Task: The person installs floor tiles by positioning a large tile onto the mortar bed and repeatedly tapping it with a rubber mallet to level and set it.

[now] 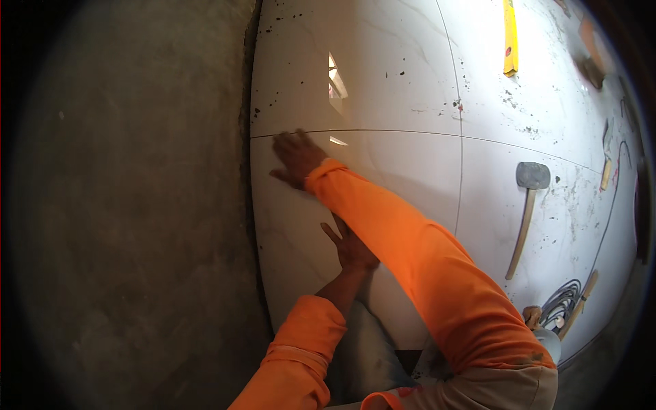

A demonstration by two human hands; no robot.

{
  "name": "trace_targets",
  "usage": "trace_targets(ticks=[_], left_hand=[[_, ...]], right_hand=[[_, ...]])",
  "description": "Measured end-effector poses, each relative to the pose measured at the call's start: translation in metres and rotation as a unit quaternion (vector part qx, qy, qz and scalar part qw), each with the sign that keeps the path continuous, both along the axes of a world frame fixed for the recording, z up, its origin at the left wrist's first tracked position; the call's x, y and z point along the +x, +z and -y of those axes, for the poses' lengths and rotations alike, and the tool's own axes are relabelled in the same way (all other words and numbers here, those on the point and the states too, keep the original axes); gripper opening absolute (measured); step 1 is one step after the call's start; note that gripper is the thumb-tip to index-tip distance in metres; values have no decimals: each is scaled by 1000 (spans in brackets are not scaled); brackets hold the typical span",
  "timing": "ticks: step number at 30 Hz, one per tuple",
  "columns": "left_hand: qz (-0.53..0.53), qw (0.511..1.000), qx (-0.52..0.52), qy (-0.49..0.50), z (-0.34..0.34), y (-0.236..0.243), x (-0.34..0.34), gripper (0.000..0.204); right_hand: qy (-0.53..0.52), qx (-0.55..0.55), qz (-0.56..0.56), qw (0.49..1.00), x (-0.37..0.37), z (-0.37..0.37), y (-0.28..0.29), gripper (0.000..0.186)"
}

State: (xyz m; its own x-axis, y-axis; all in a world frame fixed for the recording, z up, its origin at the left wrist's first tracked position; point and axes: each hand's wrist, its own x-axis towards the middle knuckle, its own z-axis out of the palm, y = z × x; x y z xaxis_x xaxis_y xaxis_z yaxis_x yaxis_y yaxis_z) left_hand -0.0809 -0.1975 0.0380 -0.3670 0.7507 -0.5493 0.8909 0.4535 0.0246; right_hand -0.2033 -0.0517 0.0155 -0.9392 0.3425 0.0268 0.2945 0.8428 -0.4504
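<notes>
My right hand (298,159) lies flat on a glossy white floor tile (294,232), fingers spread, close to the tile's far left corner and the joint line beyond it. Its orange-sleeved arm crosses over in front of my left hand (356,250). That left hand rests on the same tile, thumb held apart, its other fingers partly hidden under the right sleeve. Neither hand holds anything. Dark crumbs of grit dot the neighbouring tile (383,41) on the far side of the joint.
A rubber mallet (534,176) with a wooden handle lies on the tiles at right. Behind it is a yellow spirit level (510,41). Coiled grey cable (562,302) sits at the lower right. Bare concrete (137,205) borders the tiles on the left, beyond a dark edge.
</notes>
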Motion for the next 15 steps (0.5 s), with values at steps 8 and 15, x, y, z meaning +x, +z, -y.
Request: trace_targets(ticks=[8,15], left_hand=[[5,979,187,86,16,-15,3,72],[4,966,233,110,13,-16,8,68]], right_hand=[[-445,100,-104,884,312,-23,-7,53],[-694,-8,135,707,477,-8,22,42]])
